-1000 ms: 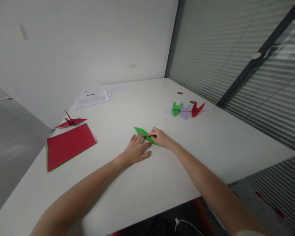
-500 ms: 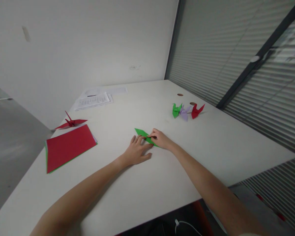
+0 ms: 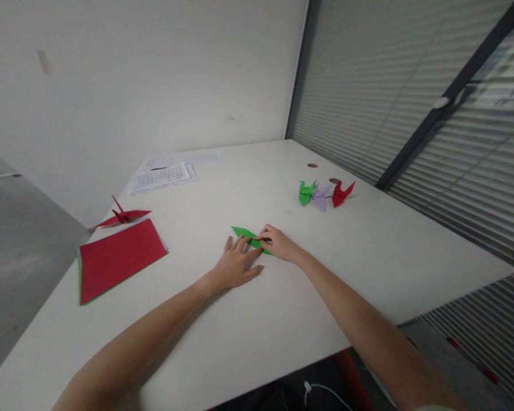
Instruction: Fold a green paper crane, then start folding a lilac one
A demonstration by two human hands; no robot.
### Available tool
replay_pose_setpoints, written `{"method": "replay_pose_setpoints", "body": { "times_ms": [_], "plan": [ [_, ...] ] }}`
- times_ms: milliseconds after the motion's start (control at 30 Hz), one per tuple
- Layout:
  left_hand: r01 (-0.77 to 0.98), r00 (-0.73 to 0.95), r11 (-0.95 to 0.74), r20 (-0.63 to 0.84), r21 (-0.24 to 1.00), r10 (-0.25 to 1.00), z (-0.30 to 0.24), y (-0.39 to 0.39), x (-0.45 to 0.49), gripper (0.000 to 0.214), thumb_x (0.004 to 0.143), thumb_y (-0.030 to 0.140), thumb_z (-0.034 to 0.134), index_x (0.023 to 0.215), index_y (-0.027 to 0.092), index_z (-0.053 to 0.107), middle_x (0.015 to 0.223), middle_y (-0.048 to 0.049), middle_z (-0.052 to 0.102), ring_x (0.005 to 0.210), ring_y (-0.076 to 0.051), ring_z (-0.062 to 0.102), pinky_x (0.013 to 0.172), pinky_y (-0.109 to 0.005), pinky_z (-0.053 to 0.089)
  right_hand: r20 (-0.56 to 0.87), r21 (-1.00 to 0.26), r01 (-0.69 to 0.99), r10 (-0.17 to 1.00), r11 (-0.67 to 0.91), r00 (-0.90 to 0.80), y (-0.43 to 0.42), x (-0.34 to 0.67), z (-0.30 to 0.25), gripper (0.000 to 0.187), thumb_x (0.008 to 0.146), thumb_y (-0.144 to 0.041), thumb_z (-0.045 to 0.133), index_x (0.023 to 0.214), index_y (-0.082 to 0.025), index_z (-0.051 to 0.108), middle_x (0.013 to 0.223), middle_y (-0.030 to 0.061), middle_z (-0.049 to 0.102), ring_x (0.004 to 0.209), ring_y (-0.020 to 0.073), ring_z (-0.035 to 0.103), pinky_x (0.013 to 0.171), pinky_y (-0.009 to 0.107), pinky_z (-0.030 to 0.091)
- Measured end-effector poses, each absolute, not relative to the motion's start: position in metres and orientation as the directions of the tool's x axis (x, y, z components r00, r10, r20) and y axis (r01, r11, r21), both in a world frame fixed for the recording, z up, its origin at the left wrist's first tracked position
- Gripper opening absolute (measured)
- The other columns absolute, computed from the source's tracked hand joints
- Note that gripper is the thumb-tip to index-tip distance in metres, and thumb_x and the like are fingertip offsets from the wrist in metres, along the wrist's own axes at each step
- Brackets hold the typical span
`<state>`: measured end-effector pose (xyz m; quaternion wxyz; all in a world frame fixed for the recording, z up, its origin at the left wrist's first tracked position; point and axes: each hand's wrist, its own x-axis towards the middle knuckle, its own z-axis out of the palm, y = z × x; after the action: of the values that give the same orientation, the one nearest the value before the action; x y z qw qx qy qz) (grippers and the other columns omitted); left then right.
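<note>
A narrow, folded piece of green paper [image 3: 242, 232] lies slantwise on the white table, its pointed end toward the far left. My left hand [image 3: 235, 264] rests flat with its fingers spread, the fingertips pressing on the paper's near edge. My right hand [image 3: 279, 242] is closed in a pinch at the paper's middle, thumb and forefinger on a fold. Part of the paper is hidden under the fingers of both hands.
A stack of red paper [image 3: 122, 260] with green edges lies at the left, a red paper crane [image 3: 123, 217] behind it. Green [image 3: 305, 194], lilac [image 3: 320, 198] and red [image 3: 341, 195] cranes stand at right. Printed sheets [image 3: 163, 177] lie at the back, near the wall.
Both hands stay on the green paper, with only slight finger movement. The whole view has shifted a little.
</note>
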<state>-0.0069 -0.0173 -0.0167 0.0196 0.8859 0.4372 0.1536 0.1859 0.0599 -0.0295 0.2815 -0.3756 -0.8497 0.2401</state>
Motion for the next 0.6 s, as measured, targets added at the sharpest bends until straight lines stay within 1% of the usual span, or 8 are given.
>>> {"method": "replay_pose_setpoints", "body": {
  "times_ms": [167, 233, 333, 400, 500, 600],
  "plan": [
    [0.775, 0.572, -0.611, 0.232, 0.163, 0.787, -0.019, -0.0172, -0.0074, 0.05, 0.089, 0.051, 0.048, 0.134, 0.03, 0.049, 0.139, -0.0156, 0.042, 0.134, -0.036, 0.033, 0.105, -0.065, 0.023, 0.301, -0.617, 0.517, 0.784, 0.594, -0.543, 0.0604, 0.185, -0.0302, 0.022, 0.079, -0.005, 0.058, 0.091, -0.016, 0.072, 0.089, 0.0042, 0.058, 0.072, 0.0117, 0.055, 0.067, 0.025, 0.045],
    [0.78, 0.548, -0.6, 0.27, 0.177, 0.792, -0.0198, -0.0184, -0.0064, 0.048, 0.088, 0.05, 0.049, 0.131, 0.029, 0.051, 0.139, -0.014, 0.043, 0.133, -0.035, 0.034, 0.106, -0.063, 0.023, 0.305, -0.618, 0.513, 0.783, 0.596, -0.543, 0.0603, 0.1845, -0.0302, 0.02, 0.079, -0.005, 0.058, 0.091, -0.015, 0.071, 0.089, 0.0041, 0.058, 0.072, 0.0118, 0.056, 0.067, 0.025, 0.045],
    [0.781, 0.506, -0.595, 0.366, 0.189, 0.781, -0.0199, -0.0205, -0.0049, 0.046, 0.087, 0.044, 0.053, 0.129, 0.026, 0.052, 0.136, -0.0126, 0.047, 0.132, -0.031, 0.035, 0.111, -0.057, 0.019, 0.306, -0.626, 0.502, 0.78, 0.597, -0.545, 0.06, 0.1841, -0.0298, 0.018, 0.08, -0.007, 0.058, 0.089, -0.014, 0.071, 0.087, 0.004, 0.058, 0.072, 0.0119, 0.056, 0.067, 0.025, 0.045],
    [0.78, 0.495, -0.597, 0.396, 0.19, 0.773, -0.0196, -0.021, -0.0047, 0.045, 0.087, 0.042, 0.053, 0.128, 0.024, 0.053, 0.133, -0.0124, 0.049, 0.13, -0.03, 0.038, 0.112, -0.055, 0.018, 0.308, -0.629, 0.498, 0.78, 0.597, -0.545, 0.0599, 0.184, -0.0295, 0.017, 0.08, -0.007, 0.058, 0.088, -0.015, 0.072, 0.086, 0.0038, 0.058, 0.07, 0.0114, 0.055, 0.066, 0.025, 0.045],
    [0.773, 0.509, -0.601, 0.367, 0.203, 0.779, -0.0188, -0.02, -0.0055, 0.044, 0.086, 0.044, 0.054, 0.125, 0.024, 0.055, 0.131, -0.0131, 0.05, 0.125, -0.03, 0.043, 0.11, -0.056, 0.022, 0.307, -0.631, 0.498, 0.781, 0.595, -0.544, 0.0602, 0.1842, -0.0294, 0.017, 0.081, -0.008, 0.058, 0.088, -0.015, 0.072, 0.086, 0.0035, 0.058, 0.068, 0.0109, 0.055, 0.064, 0.024, 0.045],
    [0.756, 0.548, -0.624, 0.33, 0.198, 0.768, -0.0175, -0.018, -0.0065, 0.047, 0.085, 0.045, 0.054, 0.127, 0.023, 0.054, 0.128, -0.0151, 0.05, 0.123, -0.031, 0.043, 0.106, -0.055, 0.027, 0.314, -0.629, 0.501, 0.784, 0.594, -0.535, 0.0606, 0.1842, -0.0299, 0.017, 0.081, -0.008, 0.059, 0.089, -0.015, 0.072, 0.087, 0.0038, 0.058, 0.07, 0.0112, 0.056, 0.065, 0.025, 0.045]
  ]
}}
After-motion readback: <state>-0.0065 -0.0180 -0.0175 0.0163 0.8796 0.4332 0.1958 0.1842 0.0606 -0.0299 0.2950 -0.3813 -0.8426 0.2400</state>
